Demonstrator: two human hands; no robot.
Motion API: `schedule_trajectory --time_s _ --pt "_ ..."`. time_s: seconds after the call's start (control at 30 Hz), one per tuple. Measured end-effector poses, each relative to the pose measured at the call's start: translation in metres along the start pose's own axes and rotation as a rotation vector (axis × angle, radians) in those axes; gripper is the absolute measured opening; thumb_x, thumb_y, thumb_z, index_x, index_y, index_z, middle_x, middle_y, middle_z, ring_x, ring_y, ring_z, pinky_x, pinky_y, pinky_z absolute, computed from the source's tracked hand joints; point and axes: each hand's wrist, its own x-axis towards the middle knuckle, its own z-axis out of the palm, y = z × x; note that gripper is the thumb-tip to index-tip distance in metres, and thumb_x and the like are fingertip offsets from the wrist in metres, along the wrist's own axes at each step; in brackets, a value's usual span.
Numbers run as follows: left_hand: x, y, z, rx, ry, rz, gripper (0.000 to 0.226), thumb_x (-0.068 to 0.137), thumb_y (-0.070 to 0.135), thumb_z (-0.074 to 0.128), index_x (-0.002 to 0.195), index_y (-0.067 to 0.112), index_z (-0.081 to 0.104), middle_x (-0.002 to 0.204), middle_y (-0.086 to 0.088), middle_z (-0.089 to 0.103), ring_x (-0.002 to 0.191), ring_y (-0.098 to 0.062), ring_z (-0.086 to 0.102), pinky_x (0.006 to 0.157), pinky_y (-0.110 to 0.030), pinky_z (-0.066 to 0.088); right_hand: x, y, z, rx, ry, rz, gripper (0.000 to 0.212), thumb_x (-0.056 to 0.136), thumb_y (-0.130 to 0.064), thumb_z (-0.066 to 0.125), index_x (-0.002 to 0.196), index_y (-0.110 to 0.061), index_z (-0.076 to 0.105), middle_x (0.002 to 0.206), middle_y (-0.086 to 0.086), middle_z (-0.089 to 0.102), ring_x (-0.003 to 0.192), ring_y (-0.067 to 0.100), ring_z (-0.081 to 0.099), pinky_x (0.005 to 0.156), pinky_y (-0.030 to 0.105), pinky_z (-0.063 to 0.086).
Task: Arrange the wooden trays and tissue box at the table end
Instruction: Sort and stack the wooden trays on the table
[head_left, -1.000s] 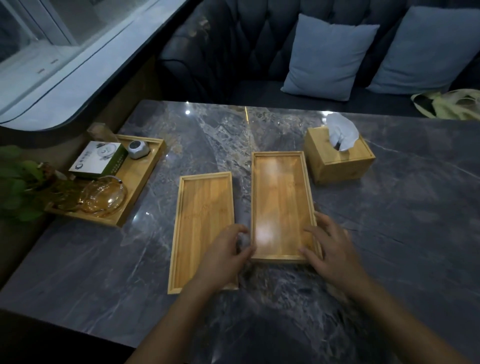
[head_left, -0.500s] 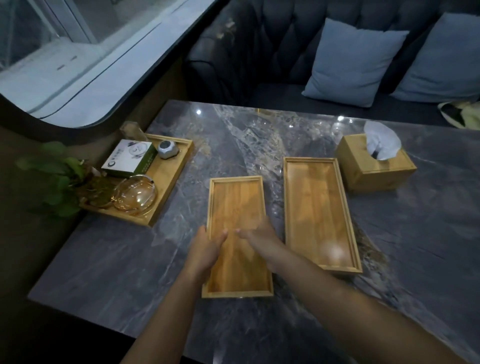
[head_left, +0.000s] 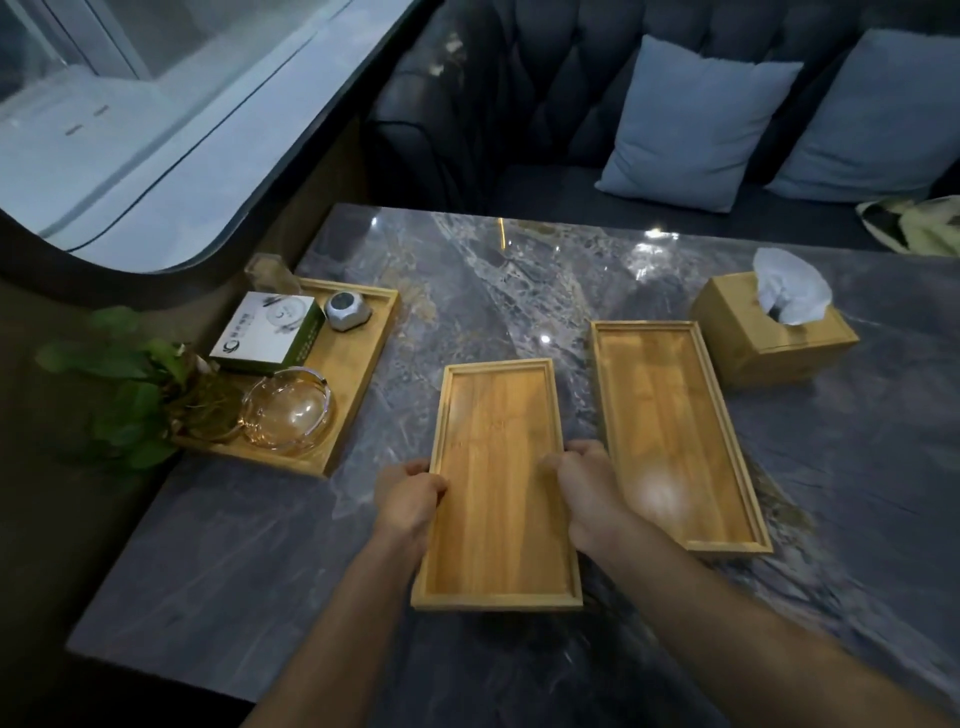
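Two empty wooden trays lie lengthwise on the dark marble table (head_left: 519, 270). The left tray (head_left: 498, 467) is held by both hands: my left hand (head_left: 410, 493) grips its left rim and my right hand (head_left: 587, 488) grips its right rim, about halfway along. The right tray (head_left: 670, 426) lies apart, a short gap to the right. A wooden tissue box (head_left: 769, 343) with a white tissue sticking out stands beyond the right tray's far right corner.
At the table's left edge a larger wooden tray (head_left: 363, 364) carries a green-white box (head_left: 265, 332), a small grey device (head_left: 348, 310) and a glass ashtray (head_left: 285, 410). A leafy plant (head_left: 124, 384) overlaps it. A dark sofa with blue cushions (head_left: 691, 119) stands behind.
My hands left the right tray and moved to the left tray, then closed on its two long rims. The view shifted left.
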Motion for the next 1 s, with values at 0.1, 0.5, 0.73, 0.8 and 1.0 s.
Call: schedule_trajectory --time_s 0.1,0.5,0.73,0.8,1.0 --pt "-0.002 0.004 0.001 0.003 0.004 0.058 0.016 0.087 0.008 0.054 0.096 0.015 0.065 0.094 -0.006 0.065 0.090 -0.023 0.063 0.087 -0.049 0.052 -0.004 -0.008 -0.003 -0.025 0.036 -0.106 0.015 0.085 -0.004 0.052 0.089 -0.019 0.052 0.087 0.003 0.058 0.076 0.017 0.055 0.052 0.028 0.040" --pt "-0.017 0.063 0.083 0.299 -0.206 0.464 0.014 0.074 0.002 0.071 0.088 -0.001 0.071 0.073 -0.009 0.072 0.064 -0.016 0.069 0.064 -0.032 0.060 0.017 -0.075 -0.098 -0.170 0.205 -0.401 0.015 0.084 -0.004 0.060 0.079 -0.018 0.058 0.082 -0.002 0.059 0.082 0.017 0.056 0.072 0.032 0.045" --pt "-0.019 0.065 0.150 0.468 -0.116 0.523 0.011 0.073 0.009 0.071 0.083 0.004 0.073 0.083 -0.014 0.074 0.079 -0.027 0.069 0.073 -0.038 0.055 0.052 -0.071 -0.149 -0.168 0.260 -0.379 0.018 0.085 -0.006 0.057 0.074 -0.020 0.056 0.079 -0.004 0.056 0.073 0.008 0.051 0.057 0.026 0.038" --pt "-0.020 0.060 0.159 0.494 -0.084 0.535 0.011 0.073 0.009 0.071 0.082 0.004 0.073 0.082 -0.015 0.074 0.078 -0.027 0.068 0.071 -0.037 0.054 0.060 -0.066 -0.155 -0.176 0.254 -0.358 0.013 0.086 -0.007 0.058 0.083 -0.020 0.057 0.079 -0.007 0.054 0.073 0.005 0.048 0.057 0.023 0.035" --pt "-0.023 0.042 0.168 0.562 -0.018 0.497 0.012 0.076 0.013 0.069 0.085 0.006 0.073 0.085 -0.015 0.074 0.079 -0.028 0.068 0.073 -0.038 0.055 0.078 -0.048 -0.165 -0.237 0.244 -0.340 0.016 0.083 -0.006 0.060 0.079 -0.022 0.058 0.080 -0.006 0.056 0.076 0.009 0.052 0.069 0.031 0.039"
